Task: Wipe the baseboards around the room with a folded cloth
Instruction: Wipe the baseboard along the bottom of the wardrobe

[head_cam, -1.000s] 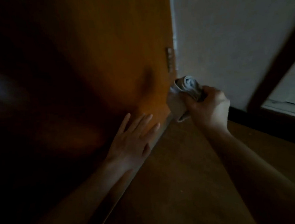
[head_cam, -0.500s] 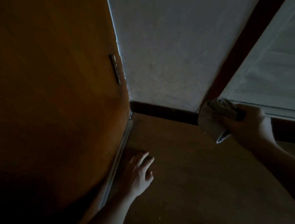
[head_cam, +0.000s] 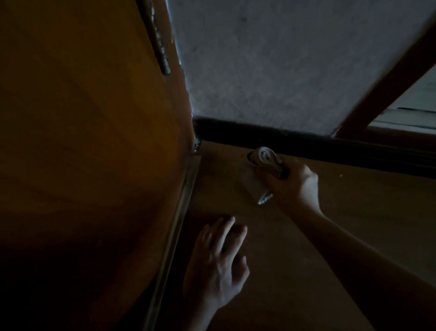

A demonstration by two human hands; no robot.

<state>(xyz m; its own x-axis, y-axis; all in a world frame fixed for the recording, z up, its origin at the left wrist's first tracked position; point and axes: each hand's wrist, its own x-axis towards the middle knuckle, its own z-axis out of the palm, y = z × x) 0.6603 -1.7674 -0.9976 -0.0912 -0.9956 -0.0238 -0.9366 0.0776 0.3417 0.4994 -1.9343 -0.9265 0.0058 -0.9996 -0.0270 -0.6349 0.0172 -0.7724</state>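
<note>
A dark baseboard (head_cam: 237,131) runs along the foot of the grey wall, from the door corner out to the right. My right hand (head_cam: 295,188) is shut on a folded grey cloth (head_cam: 264,159), held low over the wooden floor just in front of the baseboard; whether the cloth touches it is unclear in the dim light. My left hand (head_cam: 219,264) rests flat on the floor with its fingers apart, close to the bottom edge of the door.
An orange-brown wooden door (head_cam: 80,150) fills the left, with a hinge (head_cam: 158,39) near the wall corner. A dark wooden frame post (head_cam: 387,81) slants up at the right beside a pale window pane (head_cam: 425,96). Brown floor (head_cam: 347,233) lies below.
My right hand carried the cloth from beside the door hinge down to the floor in front of the baseboard. My left hand came off the door and settled on the floor.
</note>
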